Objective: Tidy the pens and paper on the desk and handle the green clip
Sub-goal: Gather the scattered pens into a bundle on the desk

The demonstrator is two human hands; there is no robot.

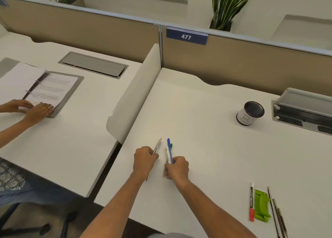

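Note:
My left hand (144, 159) is closed around a thin pencil (157, 146) whose tip points away from me. Just to its right, my right hand (177, 167) grips a small bundle of pens (169, 150), blue, white and green, also pointing away. Both hands rest low over the white desk (206, 147) near its front left. The green clip (261, 206) lies flat at the front right, with a red marker (251, 201) on its left and a few pencils (275, 212) on its right. A black mesh pen cup (250, 113) with a white label stands at the back right. No paper shows on this desk.
A low white divider (136, 94) bounds the desk on the left; a tan partition (251, 63) closes the back. An open cable box (303, 110) sits at the far right. At the neighbouring desk another person's hands (34, 109) rest on an open ring binder (48, 88).

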